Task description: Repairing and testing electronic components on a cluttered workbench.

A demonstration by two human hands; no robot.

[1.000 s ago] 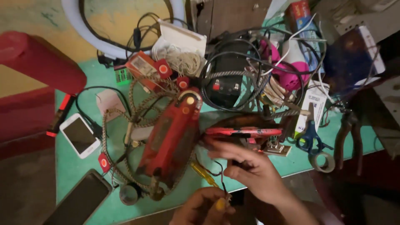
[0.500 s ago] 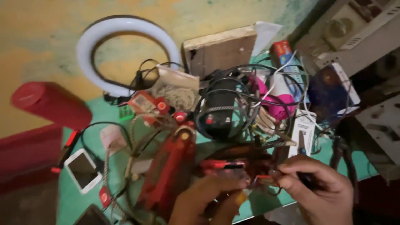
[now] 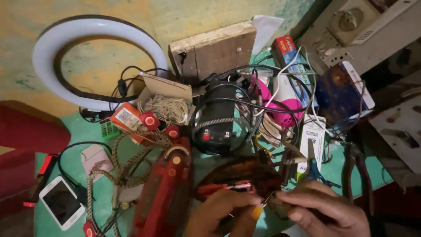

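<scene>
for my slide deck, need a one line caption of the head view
Two hands, left hand and right hand, meet beside a red iron on a cluttered green table.

The scene is being lit dimly and warmly from above. The white circular ring lamp [image 3: 94, 61] is being rendered brightest. Both hands are being softened by blur, and deep shadow is being cast at the right edge.
</scene>
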